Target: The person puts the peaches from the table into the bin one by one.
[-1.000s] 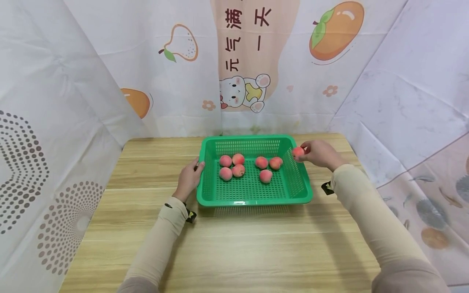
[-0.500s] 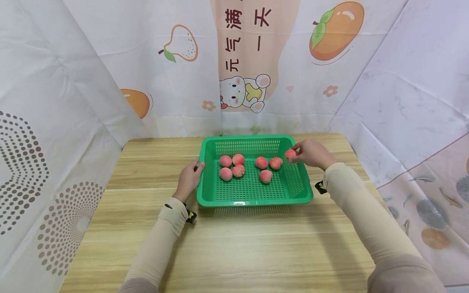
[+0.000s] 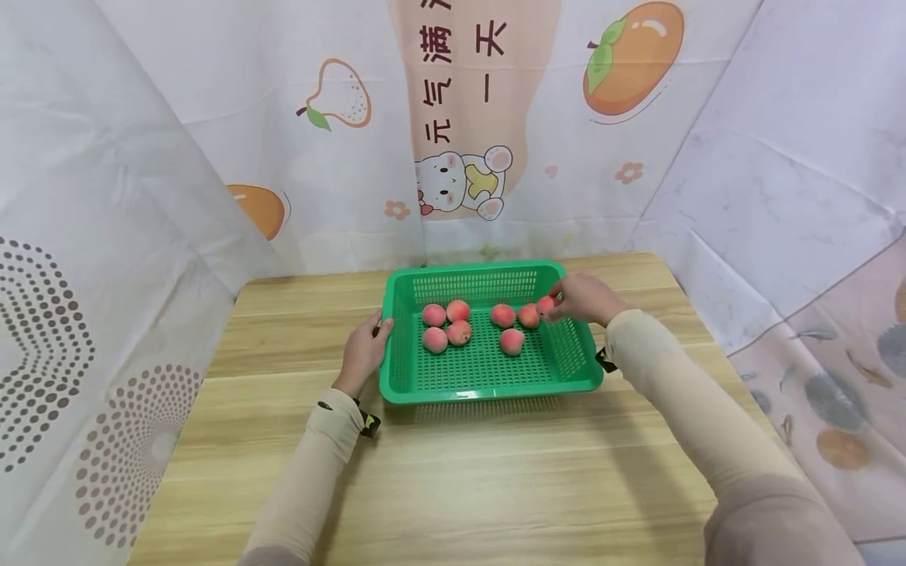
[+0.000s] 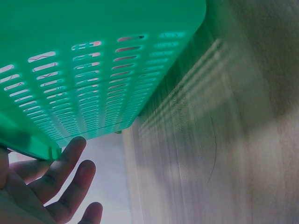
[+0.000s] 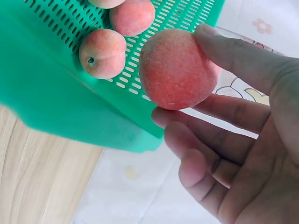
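Observation:
Over the right side of the green plastic basket [image 3: 488, 391], my right hand [image 3: 587, 299] pinches a reddish peach [image 5: 175, 70] between thumb and fingertips. Below it on the basket floor lie three peaches, one of them this peach [image 3: 512, 341] nearest the front. Another cluster of several peaches, including this one [image 3: 458, 332], sits in the basket's left half. At the left end, my left hand [image 3: 363, 352] holds the rim, its thumb at the edge. The left wrist view shows fingers [image 4: 74, 191] beneath the rim, outside the slotted wall.
The basket stands on a light wooden table [image 3: 453, 487] near its back edge. Printed white cloth [image 3: 340, 189] hangs behind and at both sides. Bare tabletop shows in front of the basket and at either side.
My right hand has carried the peach leftward from beyond the right rim to over the basket's inside, close to the right-hand peaches. The left hand keeps its place. The head view has shifted slightly.

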`<state>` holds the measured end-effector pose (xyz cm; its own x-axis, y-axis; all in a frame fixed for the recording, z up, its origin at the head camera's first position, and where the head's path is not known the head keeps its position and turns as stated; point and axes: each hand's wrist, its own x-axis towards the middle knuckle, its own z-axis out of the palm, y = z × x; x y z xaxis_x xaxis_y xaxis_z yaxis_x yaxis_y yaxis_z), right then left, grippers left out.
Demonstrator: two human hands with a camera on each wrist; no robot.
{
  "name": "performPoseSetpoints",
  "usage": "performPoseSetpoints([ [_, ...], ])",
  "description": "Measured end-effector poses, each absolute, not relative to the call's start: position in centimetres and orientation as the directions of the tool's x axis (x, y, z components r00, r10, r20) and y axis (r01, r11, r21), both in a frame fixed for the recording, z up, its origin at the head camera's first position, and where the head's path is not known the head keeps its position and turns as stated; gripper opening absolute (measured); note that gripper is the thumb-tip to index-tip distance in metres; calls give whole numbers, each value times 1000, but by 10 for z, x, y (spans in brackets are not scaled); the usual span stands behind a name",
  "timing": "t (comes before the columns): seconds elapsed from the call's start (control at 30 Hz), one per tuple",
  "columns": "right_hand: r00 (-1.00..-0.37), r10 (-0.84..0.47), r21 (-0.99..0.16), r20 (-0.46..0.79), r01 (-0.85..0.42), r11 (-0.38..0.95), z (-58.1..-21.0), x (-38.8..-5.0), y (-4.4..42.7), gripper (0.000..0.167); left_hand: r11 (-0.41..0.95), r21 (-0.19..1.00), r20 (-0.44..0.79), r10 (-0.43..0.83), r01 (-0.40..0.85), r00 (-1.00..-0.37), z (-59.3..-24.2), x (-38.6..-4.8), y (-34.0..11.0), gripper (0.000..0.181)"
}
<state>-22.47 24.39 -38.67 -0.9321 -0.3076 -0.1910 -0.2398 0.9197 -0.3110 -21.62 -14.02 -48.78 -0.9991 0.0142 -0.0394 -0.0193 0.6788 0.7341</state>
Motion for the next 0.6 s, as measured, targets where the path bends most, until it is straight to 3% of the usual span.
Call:
performPoseSetpoints([
  [0.13,-927,-304,-296,-220,-234,926,-389,-228,239,37,673,740,-42,8,-25,-999,-489,-216,-141,55],
  [0.33,-914,-303,-277,-271,-228,934,-393,-231,232,18,667,744,-46,3,-33,-999,-488,-215,-140,55],
  [0.6,-896,-294,-277,-331,-205,939,-398,-233,226,46,660,750,-62,6,-43,-998,-487,-215,-139,55],
])
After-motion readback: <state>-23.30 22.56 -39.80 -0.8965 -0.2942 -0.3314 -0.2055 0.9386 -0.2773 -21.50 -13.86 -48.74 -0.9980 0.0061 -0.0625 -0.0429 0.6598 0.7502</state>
